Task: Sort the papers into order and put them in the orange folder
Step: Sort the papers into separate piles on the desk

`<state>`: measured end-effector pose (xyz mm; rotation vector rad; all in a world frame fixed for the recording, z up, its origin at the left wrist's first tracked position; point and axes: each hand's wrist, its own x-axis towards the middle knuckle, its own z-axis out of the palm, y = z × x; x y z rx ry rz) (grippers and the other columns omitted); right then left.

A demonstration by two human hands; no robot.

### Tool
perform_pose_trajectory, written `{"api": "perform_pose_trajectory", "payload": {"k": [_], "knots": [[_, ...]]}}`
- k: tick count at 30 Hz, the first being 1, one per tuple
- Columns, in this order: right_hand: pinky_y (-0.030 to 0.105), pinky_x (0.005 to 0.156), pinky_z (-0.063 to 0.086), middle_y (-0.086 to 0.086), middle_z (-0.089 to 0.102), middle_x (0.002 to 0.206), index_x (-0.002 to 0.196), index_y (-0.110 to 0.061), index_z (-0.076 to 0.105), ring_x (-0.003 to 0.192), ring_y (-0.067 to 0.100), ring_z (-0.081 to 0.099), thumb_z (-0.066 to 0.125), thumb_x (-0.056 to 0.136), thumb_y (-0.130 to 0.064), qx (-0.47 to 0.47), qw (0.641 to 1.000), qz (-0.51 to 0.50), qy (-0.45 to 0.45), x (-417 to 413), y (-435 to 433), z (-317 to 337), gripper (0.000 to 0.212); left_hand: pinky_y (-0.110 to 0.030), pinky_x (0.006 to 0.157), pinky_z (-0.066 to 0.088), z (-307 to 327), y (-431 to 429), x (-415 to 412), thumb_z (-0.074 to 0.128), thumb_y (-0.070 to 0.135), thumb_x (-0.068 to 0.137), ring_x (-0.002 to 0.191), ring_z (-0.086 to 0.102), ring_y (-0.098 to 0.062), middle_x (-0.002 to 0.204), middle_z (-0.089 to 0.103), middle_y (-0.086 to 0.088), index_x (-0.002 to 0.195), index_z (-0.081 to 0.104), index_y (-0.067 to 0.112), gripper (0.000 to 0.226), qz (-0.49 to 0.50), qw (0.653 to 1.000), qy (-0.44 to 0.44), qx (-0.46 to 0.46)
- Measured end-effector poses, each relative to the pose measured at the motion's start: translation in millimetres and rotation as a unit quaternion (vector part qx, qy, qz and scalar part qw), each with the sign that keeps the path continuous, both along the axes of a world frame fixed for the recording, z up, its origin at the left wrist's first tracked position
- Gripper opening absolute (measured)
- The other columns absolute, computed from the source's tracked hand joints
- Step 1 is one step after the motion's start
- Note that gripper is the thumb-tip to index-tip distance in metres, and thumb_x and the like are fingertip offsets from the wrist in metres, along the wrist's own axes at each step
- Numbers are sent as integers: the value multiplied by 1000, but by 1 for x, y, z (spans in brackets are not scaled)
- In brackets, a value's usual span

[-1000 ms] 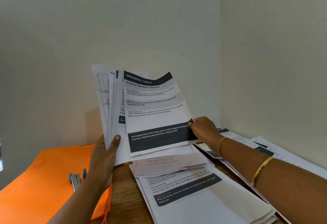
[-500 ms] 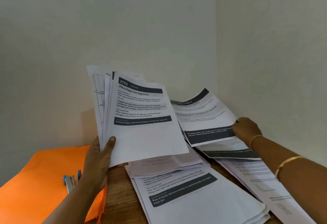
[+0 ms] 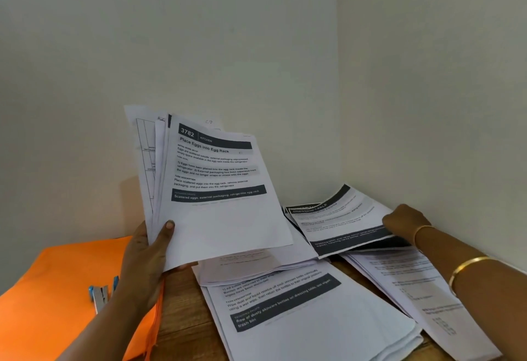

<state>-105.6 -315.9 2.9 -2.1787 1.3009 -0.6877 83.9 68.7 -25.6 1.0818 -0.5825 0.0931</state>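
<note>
My left hand (image 3: 147,258) grips a fanned sheaf of papers (image 3: 216,198) upright by its lower left corner, thumb on the front; the top page is headed "Place Eggs into Egg Rack". My right hand (image 3: 405,222) pinches the right edge of a "Dressing Table" sheet (image 3: 339,218), which lies low over a pile at the back right, near the wall corner. The orange folder (image 3: 57,289) lies flat at the left, partly under my left forearm.
A blue and grey stapler (image 3: 101,295) rests on the folder. A thick paper stack (image 3: 308,315) covers the wooden table (image 3: 179,318) in the middle, a small pile (image 3: 256,266) lies behind it, and more sheets (image 3: 413,292) spread to the right. Walls close in behind and at right.
My right hand took the Dressing Table sheet off the front of the held sheaf and carried it right and down onto the back right pile. The egg rack page now faces me.
</note>
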Motion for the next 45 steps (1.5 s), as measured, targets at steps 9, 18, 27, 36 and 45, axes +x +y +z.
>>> {"api": "perform_pose_trajectory", "payload": {"k": [9,18,27,36,45], "knots": [[40,92,40,16,34,131,131,-12,33,117,34,42,53,88,-27,-208,960,-32,184,0,13,-7,49,-32,75,58,-1,1,-1,54,15,92,104,63,-23,116,65,-8,119,57,18,27,3,1000,-10,8],[22,55,34,-3,48,68,70,-21,39,64,16,51,40,99,-33,-232,950,173,115,17,35,-4,31,-34,75,58,0,0,-2,54,16,92,106,62,-26,117,64,-8,119,56,19,27,10,1000,-6,5],[22,59,35,-5,45,66,69,-20,40,62,10,46,44,96,-35,-243,955,122,121,19,23,-13,31,-36,78,57,1,0,-2,55,18,91,107,63,-25,117,65,-7,112,58,25,22,5,1000,-6,4],[28,62,41,2,55,66,67,-18,45,64,18,54,38,99,-40,-224,962,153,25,25,45,-2,40,-34,77,57,1,-2,-2,55,17,92,107,62,-27,116,64,-7,118,55,21,27,16,1000,0,9],[25,59,48,6,56,88,110,-11,47,71,16,55,35,96,-55,95,931,341,-84,59,138,28,48,-43,83,56,3,-2,-5,56,18,91,105,62,-27,113,65,-4,114,56,24,24,21,1000,5,13]]}}
